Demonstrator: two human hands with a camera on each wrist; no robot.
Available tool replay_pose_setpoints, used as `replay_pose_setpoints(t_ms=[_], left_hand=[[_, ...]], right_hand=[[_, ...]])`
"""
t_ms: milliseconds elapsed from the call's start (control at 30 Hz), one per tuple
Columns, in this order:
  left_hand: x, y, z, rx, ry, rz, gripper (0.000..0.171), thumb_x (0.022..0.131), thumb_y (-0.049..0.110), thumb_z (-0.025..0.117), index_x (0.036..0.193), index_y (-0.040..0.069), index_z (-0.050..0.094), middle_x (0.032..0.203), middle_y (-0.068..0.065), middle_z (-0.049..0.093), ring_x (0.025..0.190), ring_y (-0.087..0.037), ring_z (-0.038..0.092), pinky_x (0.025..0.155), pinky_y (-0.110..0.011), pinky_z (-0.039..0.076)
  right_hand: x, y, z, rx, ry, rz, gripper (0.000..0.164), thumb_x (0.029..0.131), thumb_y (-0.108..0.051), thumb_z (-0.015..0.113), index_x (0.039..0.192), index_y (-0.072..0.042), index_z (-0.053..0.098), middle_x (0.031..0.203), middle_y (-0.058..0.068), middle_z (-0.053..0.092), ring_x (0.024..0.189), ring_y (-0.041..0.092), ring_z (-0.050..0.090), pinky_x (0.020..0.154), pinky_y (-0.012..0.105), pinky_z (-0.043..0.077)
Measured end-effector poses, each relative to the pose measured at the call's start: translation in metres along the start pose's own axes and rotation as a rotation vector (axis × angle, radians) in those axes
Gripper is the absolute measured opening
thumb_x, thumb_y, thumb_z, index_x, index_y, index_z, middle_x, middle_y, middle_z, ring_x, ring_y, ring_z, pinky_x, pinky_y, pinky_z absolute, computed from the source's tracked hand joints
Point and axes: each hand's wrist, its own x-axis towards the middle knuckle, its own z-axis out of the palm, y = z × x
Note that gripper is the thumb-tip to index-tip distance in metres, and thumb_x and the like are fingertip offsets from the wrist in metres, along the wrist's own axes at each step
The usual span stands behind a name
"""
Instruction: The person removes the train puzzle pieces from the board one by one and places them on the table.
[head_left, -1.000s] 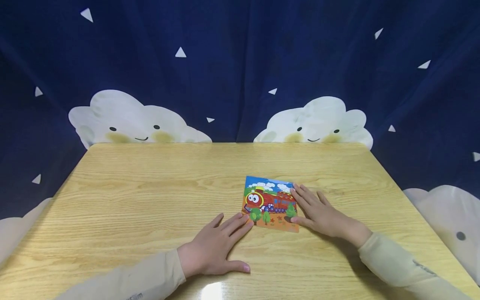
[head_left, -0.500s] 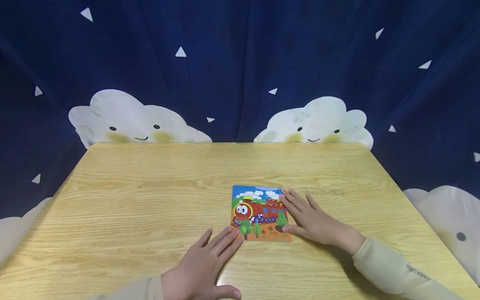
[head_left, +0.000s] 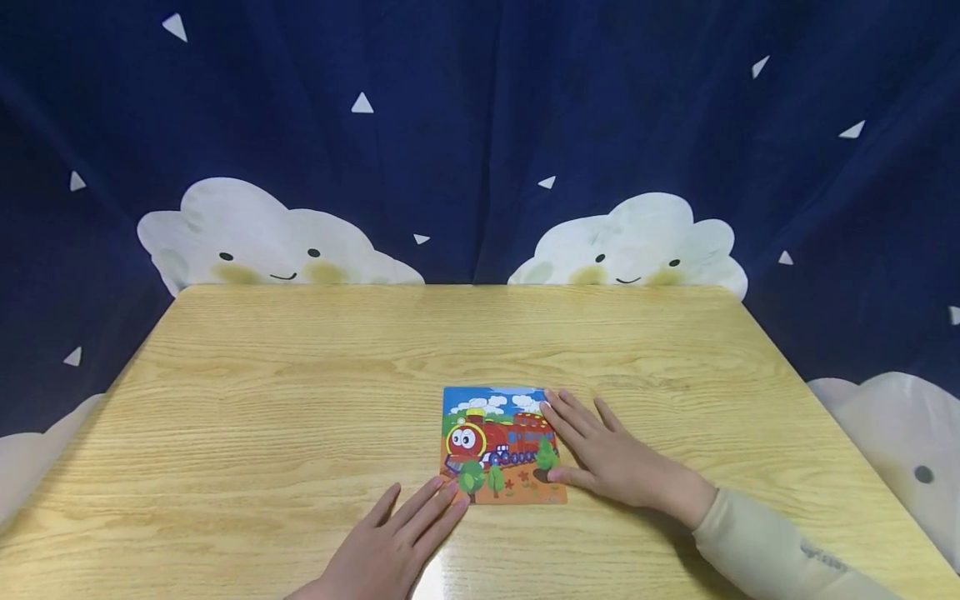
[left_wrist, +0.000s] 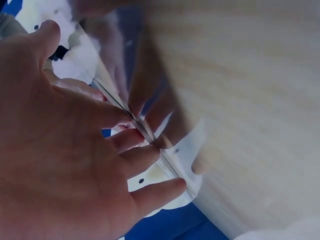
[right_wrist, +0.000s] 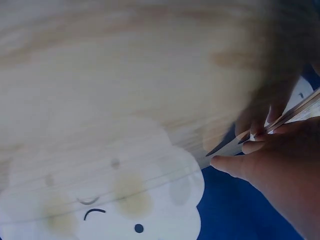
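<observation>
A flat rectangular card (head_left: 495,442) printed with a red cartoon train lies face up on the wooden table, its edges nearly square to the table's front. My left hand (head_left: 393,537) touches the card's lower left corner with straight fingertips. On the card's right side, the fingertips and thumb of my right hand (head_left: 611,458) rest along the edge, fingers straight and spread. Seen low in the left wrist view, the left hand (left_wrist: 75,140) has its fingers stretched along the tabletop. In the right wrist view the right hand (right_wrist: 285,175) is partly cut off at the frame's edge.
The light wooden table (head_left: 285,400) extends around the card on all sides. Behind it hangs a dark blue curtain (head_left: 480,125) with white triangles and smiling clouds (head_left: 255,237). The shiny tabletop mirrors the hands and cloth in the wrist views.
Both hands have slid the card toward the person and to the left. It has turned slightly, so its edges now run straighter to the table. The left forearm has left the head view.
</observation>
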Motion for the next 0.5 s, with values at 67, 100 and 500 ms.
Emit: replay_pose_setpoints(t_ms=[67,100,500], left_hand=[[-0.003,0.001,-0.001,0.007,0.013,0.001,0.102,0.09,0.08,0.017,0.157,0.005,0.001,0.143,-0.001,0.052,0.136,-0.015,0.041,0.093,-0.039,0.048],[-0.005,0.001,-0.001,0.015,0.012,0.001,0.101,0.09,0.079,0.016,0.157,0.005,0.001,0.142,0.0,0.052,0.136,-0.015,0.041,0.093,-0.038,0.048],[-0.016,0.009,-0.003,0.064,-0.031,-0.038,0.095,0.093,0.076,0.012,0.157,0.007,-0.003,0.152,0.003,0.042,0.146,-0.017,0.023,0.1,-0.038,0.04]], right_hand=[[0.0,-0.003,0.001,-0.006,0.006,-0.009,0.084,0.098,-0.057,0.046,0.157,-0.007,0.014,0.164,0.009,0.005,0.149,0.03,0.005,0.113,0.063,0.004],[0.0,-0.005,0.002,-0.006,0.009,-0.014,0.084,0.098,-0.057,0.046,0.157,-0.007,0.014,0.164,0.01,0.005,0.149,0.031,0.005,0.113,0.063,0.004],[-0.001,-0.016,0.004,-0.012,0.019,-0.031,0.082,0.098,-0.056,0.046,0.158,-0.008,0.014,0.164,0.01,0.006,0.149,0.03,0.006,0.113,0.063,0.005]])
